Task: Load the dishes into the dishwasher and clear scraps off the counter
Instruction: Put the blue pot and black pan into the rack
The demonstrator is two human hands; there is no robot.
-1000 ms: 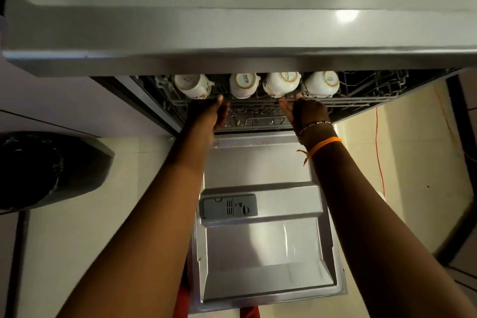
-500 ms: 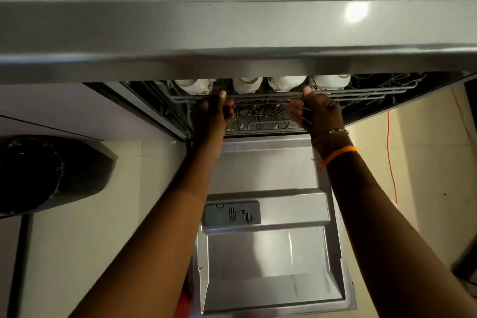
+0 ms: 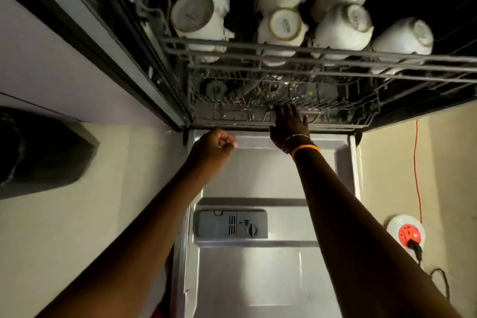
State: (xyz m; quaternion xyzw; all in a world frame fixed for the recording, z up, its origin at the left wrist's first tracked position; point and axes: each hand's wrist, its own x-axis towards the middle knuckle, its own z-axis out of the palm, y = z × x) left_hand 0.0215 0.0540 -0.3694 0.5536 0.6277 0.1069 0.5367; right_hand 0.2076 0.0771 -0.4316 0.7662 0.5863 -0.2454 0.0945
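The dishwasher stands open, its door [image 3: 260,279] folded down flat below me. Several white cups [image 3: 281,23] sit upside down in the upper wire rack [image 3: 322,57]. Under it the lower rack [image 3: 258,100] sits inside the tub. My right hand [image 3: 289,122] reaches to the lower rack's front rail with fingers stretched out on the handle bar; I cannot tell if they curl round it. My left hand [image 3: 215,146] hovers over the door's hinge edge, fingers curled, holding nothing I can see.
A dark bin [image 3: 38,152] stands on the floor to the left. On the right floor lies a white round socket with a red centre [image 3: 406,233], a black plug in it and an orange cord [image 3: 416,175] running up. A grey detergent dispenser [image 3: 232,224] is set in the door.
Both hands have left the upper rack's front rail and dropped lower. The right hand now reaches the lower rack. The view has swung down under the counter edge.
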